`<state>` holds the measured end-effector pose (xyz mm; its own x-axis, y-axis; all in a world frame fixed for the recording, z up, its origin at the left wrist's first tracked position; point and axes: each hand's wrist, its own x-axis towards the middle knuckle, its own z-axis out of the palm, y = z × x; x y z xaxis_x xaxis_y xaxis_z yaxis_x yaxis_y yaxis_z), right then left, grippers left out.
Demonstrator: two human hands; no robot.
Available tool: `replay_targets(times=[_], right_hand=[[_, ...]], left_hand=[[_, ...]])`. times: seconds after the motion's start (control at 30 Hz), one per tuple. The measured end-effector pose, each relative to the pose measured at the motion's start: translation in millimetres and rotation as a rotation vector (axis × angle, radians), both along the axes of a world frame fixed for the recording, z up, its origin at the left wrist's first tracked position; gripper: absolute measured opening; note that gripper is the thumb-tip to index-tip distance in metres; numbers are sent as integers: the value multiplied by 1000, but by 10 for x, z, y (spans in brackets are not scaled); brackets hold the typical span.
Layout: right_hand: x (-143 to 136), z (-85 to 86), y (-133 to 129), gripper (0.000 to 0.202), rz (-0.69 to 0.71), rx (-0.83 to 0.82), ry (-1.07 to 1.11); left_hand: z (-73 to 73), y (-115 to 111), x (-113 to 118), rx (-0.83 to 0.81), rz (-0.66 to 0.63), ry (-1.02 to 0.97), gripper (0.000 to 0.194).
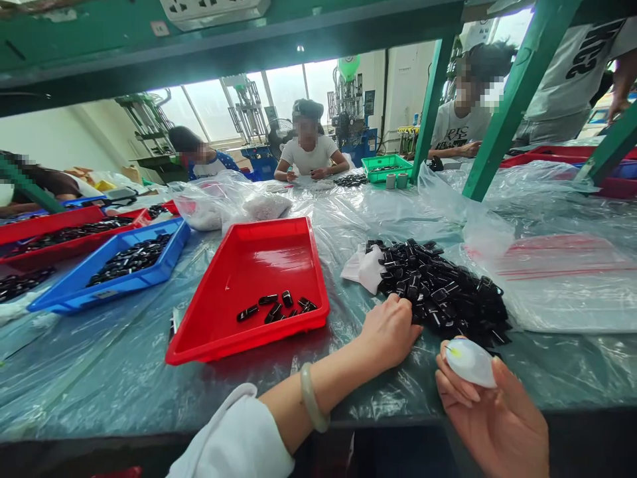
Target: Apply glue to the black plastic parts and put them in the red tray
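In the head view, the black parts (442,292) are small, glossy and heaped right of center, too many to count; several more lie in one red tray (263,249). The heap touches the curled left hand (391,332), whose grip I cannot tell. At lower right, the right hand (502,415) grips one smooth white oval object (472,363), near the heap.

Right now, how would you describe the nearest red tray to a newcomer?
On the plastic-covered table, look left of the black parts heap. The red tray there holds only a few black pieces, unlike the well-filled blue tray farther left.
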<state>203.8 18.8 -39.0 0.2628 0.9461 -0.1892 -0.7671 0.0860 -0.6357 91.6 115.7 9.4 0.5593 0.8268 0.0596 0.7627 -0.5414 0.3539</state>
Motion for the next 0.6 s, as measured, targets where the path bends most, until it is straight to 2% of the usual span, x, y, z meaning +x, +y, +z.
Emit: replay_targets(times=[0.13,0.3,0.37,0.4,0.43,0.5,0.6], right_hand=[[-36,55,-10,34,-17,-24,-15],[18,146,-66,38,17,-40,-84],[42,204,-97,38,58,-45,-138],[44,235,-116,38,76,-47,-170],[38,266,-139,38,89,-49,-204],[1,319,-201,38,108,-56,-271],[-70,361,-329,41,136,-79,-379]], left_hand=[[-5,-40,-122,-100,13,-65,11],[7,-514,-540,-212,79,-281,7],[-67,-752,-727,-269,114,-407,22],[-118,-863,-815,-360,155,-614,27],[-174,-965,-896,-398,167,-755,23],[-279,-1137,-1024,-374,154,-881,18],[-380,-1318,-1112,-255,166,-924,20]])
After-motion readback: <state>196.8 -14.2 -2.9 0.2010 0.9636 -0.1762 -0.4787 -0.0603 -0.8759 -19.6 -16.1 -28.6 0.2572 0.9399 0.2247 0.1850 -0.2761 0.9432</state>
